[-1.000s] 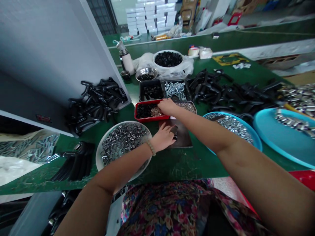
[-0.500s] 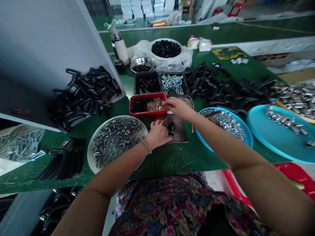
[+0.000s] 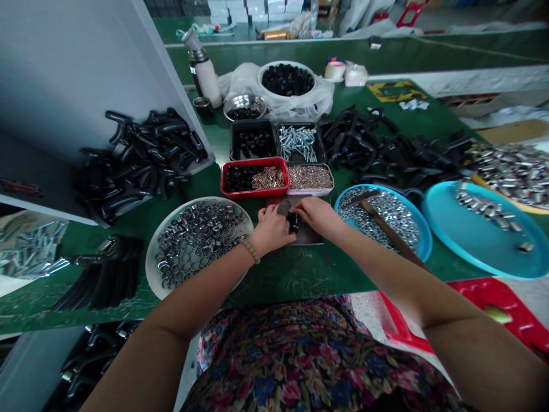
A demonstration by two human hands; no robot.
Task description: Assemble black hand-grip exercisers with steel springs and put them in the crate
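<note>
Left hand [image 3: 271,230]: narrow, fingers closed about a small black plastic piece [image 3: 293,222], which sits just above a dark metal plate [image 3: 311,237]. Right hand [image 3: 317,216]: narrow, against the same piece; whether it grips, cannot tell.

Stock on the green counter [image 3: 295,280]:
- 9 o'clock: white round tray [image 3: 195,199], full of steel rings [image 3: 197,243].
- 12 o'clock: red tray [image 3: 253,194] of black pieces and brass clips [image 3: 268,179], touching the plate's far edge.
- 3 o'clock: blue round tray [image 3: 424,232], full of hex nuts [image 3: 377,214], a wooden-handled hammer [image 3: 390,232] lying across them.
- 2 o'clock: heap of black handles [image 3: 386,149].

Done: no finished pile can be picked out. Left: every tray well stocked. Room: a band of green counter at 6 o'clock, up to the near edge.
</note>
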